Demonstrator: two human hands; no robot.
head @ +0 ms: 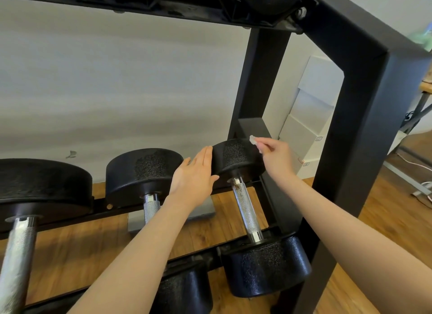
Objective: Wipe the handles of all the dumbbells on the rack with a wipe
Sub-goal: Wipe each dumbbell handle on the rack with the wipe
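I see my two hands reaching into the black rack (364,117), down at the low shelf. My left hand (195,173) is flat, with its fingers straight and close together. Its fingertips touch the side of the far round end of the right dumbbell (236,159). It holds nothing. My right hand (275,156) is up by the top of that same round end. Its fingers are curled and pinch a small white wipe (253,140), which sticks out a bit past the fingertips. The wipe is right above the black end, and I cannot tell if it touches. The shiny handle (245,211) of this dumbbell lies bare between its two black ends, below both hands. Next to it on the left sits the middle dumbbell (142,173), and my left arm crosses over part of its handle. A bigger dumbbell (42,185) sits at the far left. Under the rack is a wood floor (233,208). A white wall (117,80) is behind it.
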